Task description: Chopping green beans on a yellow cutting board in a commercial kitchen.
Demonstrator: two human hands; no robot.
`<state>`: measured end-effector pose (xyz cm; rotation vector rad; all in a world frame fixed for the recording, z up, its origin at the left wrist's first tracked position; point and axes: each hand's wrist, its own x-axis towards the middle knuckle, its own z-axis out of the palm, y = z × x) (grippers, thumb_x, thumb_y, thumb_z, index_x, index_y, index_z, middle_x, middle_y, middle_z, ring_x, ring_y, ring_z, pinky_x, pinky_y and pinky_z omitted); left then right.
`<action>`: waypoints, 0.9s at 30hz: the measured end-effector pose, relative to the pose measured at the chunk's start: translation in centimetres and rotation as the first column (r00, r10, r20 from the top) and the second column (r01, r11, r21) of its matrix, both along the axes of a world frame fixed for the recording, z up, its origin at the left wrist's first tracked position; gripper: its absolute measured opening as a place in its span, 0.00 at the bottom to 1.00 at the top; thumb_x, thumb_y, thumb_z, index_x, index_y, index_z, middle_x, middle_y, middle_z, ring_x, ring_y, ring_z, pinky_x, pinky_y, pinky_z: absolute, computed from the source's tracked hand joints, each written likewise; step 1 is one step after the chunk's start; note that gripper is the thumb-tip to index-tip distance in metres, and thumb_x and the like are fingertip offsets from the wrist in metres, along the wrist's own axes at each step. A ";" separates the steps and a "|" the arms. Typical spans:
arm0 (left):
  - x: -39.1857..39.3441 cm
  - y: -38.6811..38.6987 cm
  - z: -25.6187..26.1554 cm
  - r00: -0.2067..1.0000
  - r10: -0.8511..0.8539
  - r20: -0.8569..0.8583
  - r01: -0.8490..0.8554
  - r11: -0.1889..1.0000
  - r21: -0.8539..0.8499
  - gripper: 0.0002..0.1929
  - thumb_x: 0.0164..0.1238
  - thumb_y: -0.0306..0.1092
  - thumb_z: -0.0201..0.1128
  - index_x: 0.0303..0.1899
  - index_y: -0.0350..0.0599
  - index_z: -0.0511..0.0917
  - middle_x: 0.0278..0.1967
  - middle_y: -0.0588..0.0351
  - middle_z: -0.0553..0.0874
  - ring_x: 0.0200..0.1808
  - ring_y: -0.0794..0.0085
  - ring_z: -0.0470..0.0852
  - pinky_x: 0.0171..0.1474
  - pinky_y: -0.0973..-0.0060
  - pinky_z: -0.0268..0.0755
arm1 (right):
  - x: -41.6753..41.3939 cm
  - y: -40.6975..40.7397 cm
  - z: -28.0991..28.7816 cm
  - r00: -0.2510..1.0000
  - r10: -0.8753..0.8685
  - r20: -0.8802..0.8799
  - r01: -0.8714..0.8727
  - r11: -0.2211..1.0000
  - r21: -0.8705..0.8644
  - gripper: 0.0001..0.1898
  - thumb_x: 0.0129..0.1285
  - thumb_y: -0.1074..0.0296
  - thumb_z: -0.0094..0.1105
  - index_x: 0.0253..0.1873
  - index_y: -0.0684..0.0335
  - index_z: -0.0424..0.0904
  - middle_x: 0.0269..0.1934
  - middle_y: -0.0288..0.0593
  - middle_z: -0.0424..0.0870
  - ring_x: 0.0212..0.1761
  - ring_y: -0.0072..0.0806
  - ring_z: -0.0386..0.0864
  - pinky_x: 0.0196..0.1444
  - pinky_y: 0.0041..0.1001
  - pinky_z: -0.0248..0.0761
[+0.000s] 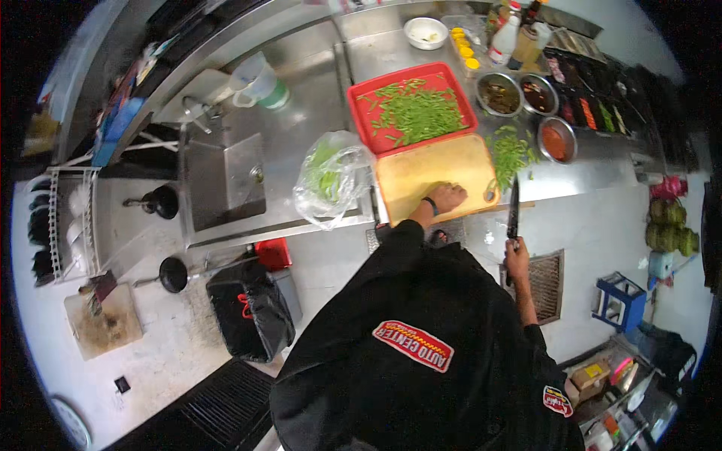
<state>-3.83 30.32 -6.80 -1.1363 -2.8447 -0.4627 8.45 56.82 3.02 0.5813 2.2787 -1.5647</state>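
My left hand (449, 197) rests on the lower part of a yellow cutting board (431, 169); its fingers look curled, and whether anything is under them is hidden. My right hand (516, 253) grips a long dark kitchen knife (513, 211), off the counter's front edge, with the blade pointing towards the counter. Right of the board lies a pile of cut green vegetable pieces (509, 153). Beyond the board, a red tray (375, 135) holds more cut green pieces (426, 114). A clear plastic bag (352, 169) with green vegetables inside sits left of the board.
Steel bowls of brown contents (500, 94) and red sauce (557, 140) stand at the right, with bottles (503, 39) behind. A white bowl (426, 34) is at the back. Left are a sink (228, 186) and a plastic jug (259, 82). A lined black bin (248, 315) stands below.
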 end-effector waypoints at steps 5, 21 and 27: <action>-2.0 0.6 0.9 0.979 0.194 0.057 -0.201 0.955 0.220 0.12 0.60 0.40 0.54 0.25 0.41 0.76 0.24 0.48 0.81 0.30 0.58 0.82 0.34 0.61 0.74 | -0.7 -0.2 0.4 0.999 -0.001 -0.046 0.002 1.000 0.022 0.08 0.64 0.65 0.51 0.40 0.64 0.67 0.14 0.37 0.68 0.10 0.23 0.67 0.12 0.27 0.62; -13.2 -16.4 22.1 0.737 0.666 -0.117 -0.589 0.718 0.371 0.24 0.53 0.57 0.63 0.36 0.43 0.82 0.27 0.47 0.83 0.32 0.60 0.83 0.40 0.67 0.75 | -2.3 -7.8 -2.1 0.998 0.050 -0.023 -0.052 0.993 -0.103 0.08 0.64 0.65 0.52 0.42 0.62 0.67 0.17 0.34 0.67 0.13 0.19 0.66 0.12 0.23 0.60; -0.2 -24.8 20.0 0.489 0.742 0.458 -0.695 0.649 -0.310 0.13 0.46 0.44 0.68 0.21 0.43 0.83 0.18 0.51 0.83 0.24 0.64 0.83 0.34 0.69 0.75 | -2.5 -9.0 -4.3 0.986 0.111 -0.122 -0.114 0.993 -0.022 0.07 0.64 0.65 0.52 0.38 0.61 0.66 0.16 0.33 0.66 0.12 0.19 0.64 0.11 0.23 0.59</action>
